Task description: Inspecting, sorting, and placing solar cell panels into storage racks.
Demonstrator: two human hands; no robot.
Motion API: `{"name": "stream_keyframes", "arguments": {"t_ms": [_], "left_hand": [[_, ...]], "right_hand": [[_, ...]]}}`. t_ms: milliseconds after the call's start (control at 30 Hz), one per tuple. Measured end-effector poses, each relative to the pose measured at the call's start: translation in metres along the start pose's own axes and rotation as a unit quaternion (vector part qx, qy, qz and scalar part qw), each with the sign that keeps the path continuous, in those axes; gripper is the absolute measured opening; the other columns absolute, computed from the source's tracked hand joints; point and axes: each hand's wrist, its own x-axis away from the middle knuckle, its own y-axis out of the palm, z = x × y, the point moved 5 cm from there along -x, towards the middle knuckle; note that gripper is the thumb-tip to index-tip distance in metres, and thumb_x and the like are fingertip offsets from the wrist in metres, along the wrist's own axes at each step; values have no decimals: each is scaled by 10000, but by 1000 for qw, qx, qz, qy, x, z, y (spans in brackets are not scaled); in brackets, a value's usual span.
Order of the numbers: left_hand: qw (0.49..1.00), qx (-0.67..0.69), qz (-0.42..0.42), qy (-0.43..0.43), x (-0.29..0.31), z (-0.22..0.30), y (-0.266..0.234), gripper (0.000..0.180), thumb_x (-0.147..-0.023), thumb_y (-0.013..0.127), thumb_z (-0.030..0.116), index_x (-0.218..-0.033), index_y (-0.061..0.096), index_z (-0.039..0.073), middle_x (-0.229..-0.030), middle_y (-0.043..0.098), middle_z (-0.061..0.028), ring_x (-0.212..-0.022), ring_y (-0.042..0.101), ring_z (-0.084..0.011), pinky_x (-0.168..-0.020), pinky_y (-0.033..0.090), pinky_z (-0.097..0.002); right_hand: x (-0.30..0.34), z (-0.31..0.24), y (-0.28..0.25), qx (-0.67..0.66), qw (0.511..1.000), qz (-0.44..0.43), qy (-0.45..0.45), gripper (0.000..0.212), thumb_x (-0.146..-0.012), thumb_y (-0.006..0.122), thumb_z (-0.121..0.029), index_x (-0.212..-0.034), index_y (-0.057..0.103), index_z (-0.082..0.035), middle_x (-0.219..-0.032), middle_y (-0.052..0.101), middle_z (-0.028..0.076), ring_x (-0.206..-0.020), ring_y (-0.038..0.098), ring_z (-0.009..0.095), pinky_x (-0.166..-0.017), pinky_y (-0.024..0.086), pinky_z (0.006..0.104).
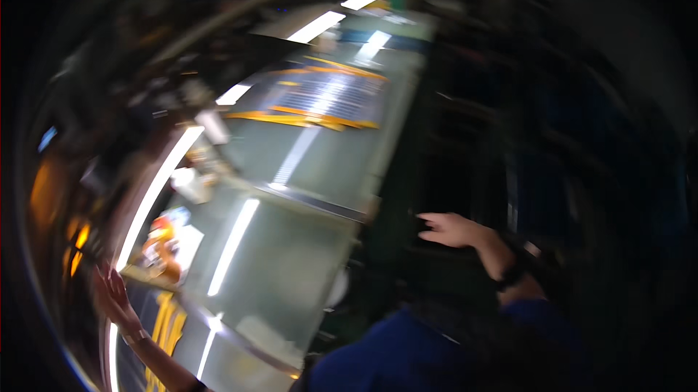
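Observation:
My left hand (116, 299) is raised at the far left, its fingers stretched out and nothing seen in them. It is by the bright light strip at the worktable's left side, and a band shows on its wrist. Below it, next to my forearm, is a dark panel with yellow strips (169, 330). My right hand (452, 231) hangs over the dark area right of the worktable (291, 247). Its finger and thumb are apart, nothing shows between them, and a dark band circles the wrist. Neither hand touches the tabletop.
Farther along the table lies a striped, shiny panel edged with orange tape (331, 94). A metal seam (320, 201) crosses the glossy top. Orange and white items (169, 247) and a white object (190, 185) crowd the left edge. The right side is dark and blurred.

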Motion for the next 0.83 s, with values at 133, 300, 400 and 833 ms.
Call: {"name": "stream_keyframes", "arguments": {"t_ms": [133,300,400,833], "left_hand": [[911,-123,-377,-115,164,-163,158,360,-916,530,218,-1221,530,26,-1162,576,-126,-984,608,-232,-816,527,-331],[718,-6,-578,-388,359,-194,366,408,-870,626,87,-1247,504,-7,-1155,603,-126,-1014,608,-176,-823,506,-281],[611,24,-689,-389,410,-178,434,413,-875,630,115,-1248,508,-12,-1161,606,-124,-1039,593,-157,-874,472,-271],[520,-36,-799,-300,567,-268,696,334,-862,657,130,-1175,590,37,-903,657,-80,-780,624,-154,-652,511,-256]], "right_hand": [[42,30,45,16,989,-122,76,638,-867,602,-373,-1374,375,-57,-1254,528,223,-1077,582,314,-913,466,370],[73,88,72,-2,980,-148,132,635,-887,563,-381,-1397,341,-74,-1266,521,204,-1169,498,350,-998,384,408],[102,113,61,-34,983,-101,148,635,-878,568,-381,-1381,356,-57,-1174,574,201,-1085,543,359,-977,395,396],[227,258,-63,-148,931,247,226,663,-876,571,-343,-1398,307,-32,-1303,452,261,-1228,429,370,-1027,348,404]]}}
